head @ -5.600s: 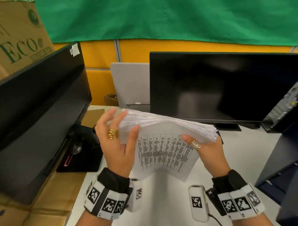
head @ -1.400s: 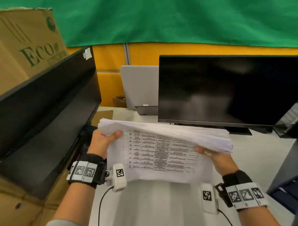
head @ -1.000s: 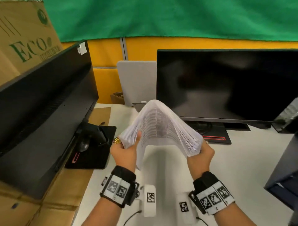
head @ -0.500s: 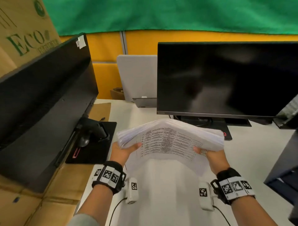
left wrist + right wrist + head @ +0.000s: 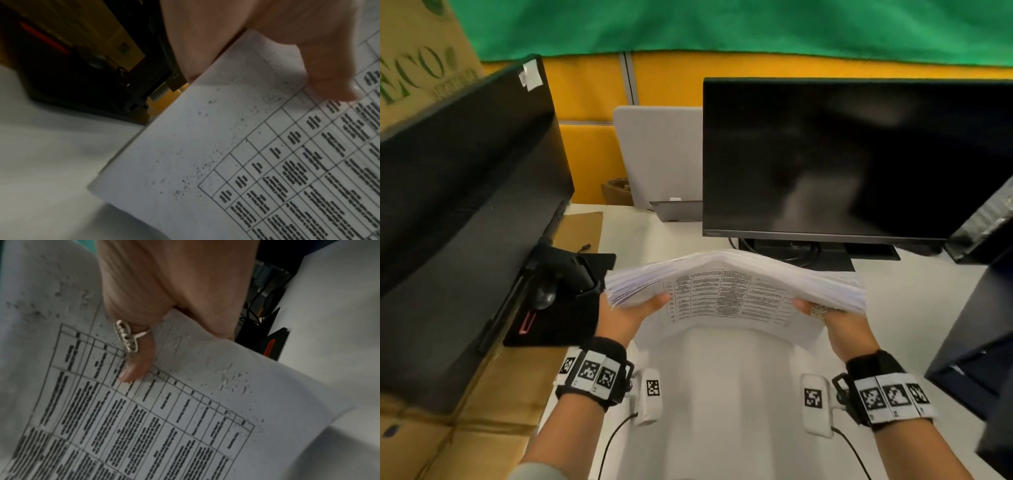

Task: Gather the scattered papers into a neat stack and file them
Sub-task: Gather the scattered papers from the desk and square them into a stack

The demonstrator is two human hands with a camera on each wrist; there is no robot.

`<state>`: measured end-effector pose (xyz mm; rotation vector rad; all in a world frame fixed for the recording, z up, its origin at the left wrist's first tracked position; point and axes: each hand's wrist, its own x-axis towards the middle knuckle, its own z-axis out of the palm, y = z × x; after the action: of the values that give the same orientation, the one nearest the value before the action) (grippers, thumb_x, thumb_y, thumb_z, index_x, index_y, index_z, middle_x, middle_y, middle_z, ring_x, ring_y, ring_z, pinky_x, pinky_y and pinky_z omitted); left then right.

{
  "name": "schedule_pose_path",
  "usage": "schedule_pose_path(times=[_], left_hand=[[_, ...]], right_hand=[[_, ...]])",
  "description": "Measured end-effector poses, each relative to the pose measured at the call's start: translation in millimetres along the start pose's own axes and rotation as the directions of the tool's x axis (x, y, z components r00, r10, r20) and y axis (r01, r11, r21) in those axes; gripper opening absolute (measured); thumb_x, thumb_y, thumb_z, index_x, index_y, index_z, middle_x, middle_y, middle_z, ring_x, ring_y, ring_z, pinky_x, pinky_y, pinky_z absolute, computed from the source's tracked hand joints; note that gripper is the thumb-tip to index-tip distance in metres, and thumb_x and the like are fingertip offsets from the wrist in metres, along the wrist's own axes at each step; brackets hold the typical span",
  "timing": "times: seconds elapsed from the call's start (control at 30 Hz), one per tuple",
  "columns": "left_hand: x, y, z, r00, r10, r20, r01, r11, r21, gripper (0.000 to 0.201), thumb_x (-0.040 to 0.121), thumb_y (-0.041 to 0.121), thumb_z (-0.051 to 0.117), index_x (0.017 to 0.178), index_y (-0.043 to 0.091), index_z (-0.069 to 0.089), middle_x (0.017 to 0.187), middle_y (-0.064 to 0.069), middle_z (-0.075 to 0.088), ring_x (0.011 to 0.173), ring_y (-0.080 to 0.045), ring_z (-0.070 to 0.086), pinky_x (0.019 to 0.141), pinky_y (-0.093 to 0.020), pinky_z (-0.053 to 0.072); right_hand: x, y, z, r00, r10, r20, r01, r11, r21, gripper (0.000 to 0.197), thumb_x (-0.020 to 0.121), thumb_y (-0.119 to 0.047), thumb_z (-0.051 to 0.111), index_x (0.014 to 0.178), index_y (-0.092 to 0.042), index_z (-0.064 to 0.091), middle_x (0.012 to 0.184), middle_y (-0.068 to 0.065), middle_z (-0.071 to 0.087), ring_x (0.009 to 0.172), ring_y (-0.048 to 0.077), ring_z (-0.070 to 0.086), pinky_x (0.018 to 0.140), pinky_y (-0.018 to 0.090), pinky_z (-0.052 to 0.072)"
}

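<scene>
The stack of papers (image 5: 736, 287) hangs above the white desk (image 5: 722, 394), just near of the right monitor (image 5: 859, 157), held at both short ends. The left hand (image 5: 625, 317) grasps the left end with its thumb pressed on the printed top sheet; the right hand (image 5: 839, 325) grasps the right end the same way, thumb on top. The stack bows upward in the middle and its left edge fans out unevenly. To square it well, I would ease the grip, stand the sheets on edge and tap them on the desk, turning once to true both sides. No folder or tray for filing shows here.
</scene>
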<state>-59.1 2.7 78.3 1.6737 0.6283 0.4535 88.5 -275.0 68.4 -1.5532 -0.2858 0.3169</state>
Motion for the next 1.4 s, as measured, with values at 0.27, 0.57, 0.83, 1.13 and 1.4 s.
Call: schedule_pose_path(times=[0.27, 0.57, 0.83, 1.13, 1.4], left_hand=[[10.4, -23.8, 3.2, 0.99, -0.13, -0.054, 0.129, 0.991, -0.022, 0.047, 0.063, 0.0, 0.081, 0.086, 0.033, 0.056, 0.091, 0.012, 0.06, 0.094, -0.014, 0.058, 0.085, -0.028, 0.045], [4.1, -26.8, -0.3, 0.981, -0.161, -0.112, 0.155, 0.986, -0.056, 0.043, 0.065, 0.002, 0.079, 0.097, 0.021, 0.059, 0.094, 0.006, 0.062, 0.093, -0.017, 0.058, 0.086, -0.031, 0.045], [19.3, -9.8, 7.7, 0.92, -0.054, -0.389, 0.055, 0.998, -0.01, 0.135, 0.047, 0.007, 0.09, 0.146, 0.03, 0.0, 0.154, -0.006, 0.007, 0.14, -0.019, 0.016, 0.11, -0.035, 0.022], [3.3, 106.7, 49.4, 0.742, 0.619, 0.257, -0.651, 0.575, 0.496, 0.112, 0.065, 0.039, 0.08, 0.144, 0.039, 0.001, 0.156, -0.001, 0.012, 0.144, -0.02, 0.011, 0.117, -0.047, 0.018], [17.1, 114.7, 37.5, 0.794, 0.54, 0.279, -0.599, 0.774, 0.206, 0.015, 0.071, 0.037, 0.064, 0.083, 0.032, 0.07, 0.066, 0.025, 0.062, 0.066, 0.0, 0.064, 0.064, -0.021, 0.054]], right_hand=[[1.5, 24.6, 15.6, 0.995, 0.094, -0.014, -0.094, 0.996, 0.006, 0.049, 0.062, 0.009, 0.075, 0.096, -0.026, 0.068, 0.105, 0.003, 0.071, 0.099, 0.021, 0.065, 0.084, 0.039, 0.052], [-14.5, 26.3, 11.6, 0.995, 0.081, -0.05, -0.079, 0.996, 0.043, 0.05, 0.061, 0.011, 0.075, 0.095, -0.024, 0.067, 0.095, -0.004, 0.074, 0.091, 0.011, 0.068, 0.077, 0.029, 0.055], [-7.6, 12.3, 20.9, 0.99, 0.02, -0.137, -0.014, 0.999, 0.045, 0.038, 0.066, 0.013, 0.071, 0.079, -0.023, 0.069, 0.079, -0.006, 0.073, 0.08, 0.013, 0.068, 0.067, 0.026, 0.057], [-2.5, -69.5, 56.0, 0.77, -0.635, 0.069, 0.53, 0.574, -0.624, 0.038, 0.075, -0.022, 0.052, 0.046, -0.038, 0.034, 0.046, -0.022, 0.029, 0.042, 0.01, 0.036, 0.04, 0.029, 0.04], [-3.3, -115.1, 59.8, 0.746, -0.646, 0.163, 0.526, 0.421, -0.739, 0.022, 0.073, -0.029, 0.053, 0.075, -0.026, 0.075, 0.068, -0.005, 0.073, 0.061, 0.016, 0.067, 0.049, 0.03, 0.051]])
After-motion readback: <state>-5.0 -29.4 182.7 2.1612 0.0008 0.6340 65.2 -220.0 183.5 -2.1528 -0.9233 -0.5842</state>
